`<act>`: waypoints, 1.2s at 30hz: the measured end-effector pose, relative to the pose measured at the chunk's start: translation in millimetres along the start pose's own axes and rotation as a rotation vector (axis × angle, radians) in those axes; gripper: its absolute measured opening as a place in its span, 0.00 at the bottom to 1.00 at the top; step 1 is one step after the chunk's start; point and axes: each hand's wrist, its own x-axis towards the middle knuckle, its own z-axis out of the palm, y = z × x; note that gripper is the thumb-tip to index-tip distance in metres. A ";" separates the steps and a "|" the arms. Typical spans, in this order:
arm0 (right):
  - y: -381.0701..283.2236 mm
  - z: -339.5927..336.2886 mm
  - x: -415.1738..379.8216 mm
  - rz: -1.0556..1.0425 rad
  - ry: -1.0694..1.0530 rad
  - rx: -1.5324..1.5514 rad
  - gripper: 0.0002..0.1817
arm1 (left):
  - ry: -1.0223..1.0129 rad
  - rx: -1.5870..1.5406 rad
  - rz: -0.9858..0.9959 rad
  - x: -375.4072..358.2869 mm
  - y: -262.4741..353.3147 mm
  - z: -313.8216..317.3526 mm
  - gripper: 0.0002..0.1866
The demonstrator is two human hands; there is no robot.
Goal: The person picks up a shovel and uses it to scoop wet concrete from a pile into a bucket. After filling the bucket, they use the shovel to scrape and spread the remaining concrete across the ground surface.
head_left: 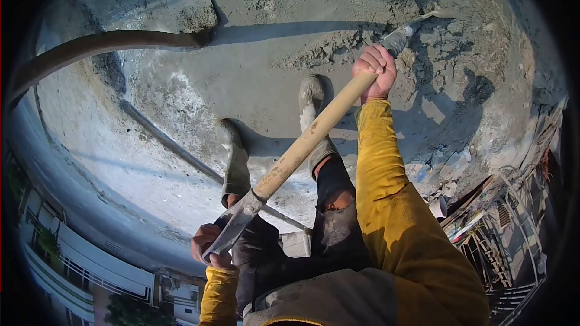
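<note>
A shovel (314,134) with a pale wooden shaft slants across the view from my lap up to the right. My left hand (211,244) is wrapped round its grey D-shaped grip, low in the view. Farther up, my right hand (374,71) grasps the shaft just above the metal socket. The shovel's blade (420,19) is seen nearly edge-on, at the rough, lumpy wet mortar (447,42). Both of my boots (311,99) are smeared with grey and stand on the mortar-covered floor.
Another shovel (196,9), with mortar on its blade and a long brown handle, reaches in from the left. A grey pipe (172,145) runs diagonally past my feet. Wooden scraps and debris (495,241) lie at the lower right. Buildings (103,253) show far below at the left.
</note>
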 end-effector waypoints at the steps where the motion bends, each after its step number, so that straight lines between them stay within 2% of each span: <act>1: -4.0 7.8 -9.1 0.002 -0.002 -0.005 0.11 | -0.182 0.108 0.139 -3.4 8.4 -5.8 0.25; 4: -11.6 27.9 -36.4 -0.097 -0.222 0.158 0.10 | -0.686 0.423 0.487 -7.3 10.6 -25.4 0.19; 6: -20.3 15.2 -66.3 -0.113 0.409 -0.347 0.11 | -0.847 0.572 0.487 -19.2 -27.7 -25.4 0.16; 7: -17.4 12.7 -75.1 -0.130 0.398 -0.356 0.11 | -0.874 0.568 0.523 -21.1 -47.1 -30.5 0.16; 9: -9.3 6.4 -77.1 -0.096 0.445 -0.446 0.12 | -0.796 0.505 0.589 -25.0 -70.3 -49.1 0.16; 13: 57.4 36.6 -101.8 -0.144 0.428 -0.503 0.14 | -0.934 0.607 0.445 -15.9 -64.9 -110.3 0.16; 15: 90.7 58.6 -112.6 -0.188 0.456 -0.624 0.10 | -1.014 0.622 0.395 -12.4 -58.5 -141.4 0.16; 16: 105.5 63.8 -115.7 -0.210 0.467 -0.655 0.08 | -1.004 0.519 0.322 -14.2 -55.2 -155.3 0.16; 18: 127.4 56.4 -114.9 -0.199 0.433 -0.601 0.07 | -0.998 0.224 -0.019 -21.2 -52.0 -181.9 0.19; 20: 142.0 32.1 -107.3 -0.124 0.354 -0.431 0.08 | -0.730 -0.138 -0.487 -46.3 -55.6 -206.6 0.23; 21: 145.5 -0.4 -97.3 0.040 0.192 -0.311 0.08 | -0.522 -0.265 -0.713 -58.7 -57.2 -214.0 0.24; 23: 196.3 -29.8 -89.3 0.016 0.699 -0.440 0.12 | -0.069 -0.496 -0.996 -76.8 -57.7 -229.0 0.27; 24: 230.5 -52.5 -98.0 0.061 0.819 -0.499 0.12 | 0.142 -0.584 -1.070 -82.5 -56.9 -236.4 0.28; 25: 264.6 -75.4 -106.9 0.112 0.936 -0.550 0.12 | 0.254 -0.648 -1.168 -92.8 -50.6 -256.3 0.29; 28: 375.2 -134.2 -166.0 0.360 1.046 -0.409 0.12 | 0.808 -0.148 -1.168 -173.4 -57.0 -343.6 0.29; 30: 429.5 -151.0 -191.4 0.560 1.125 -0.432 0.10 | 1.014 0.055 -1.050 -192.6 -40.7 -358.6 0.28; 32: 451.3 -163.7 -202.4 0.667 1.157 -0.378 0.09 | 1.042 0.296 -0.984 -195.5 -23.5 -361.0 0.28; 34: 445.9 -168.9 -203.5 0.678 1.165 -0.296 0.09 | 1.042 0.390 -1.020 -174.0 -8.9 -333.7 0.28; 36: 412.9 -176.4 -184.1 0.629 1.132 -0.286 0.09 | 0.999 0.272 -1.015 -138.1 -4.8 -281.9 0.27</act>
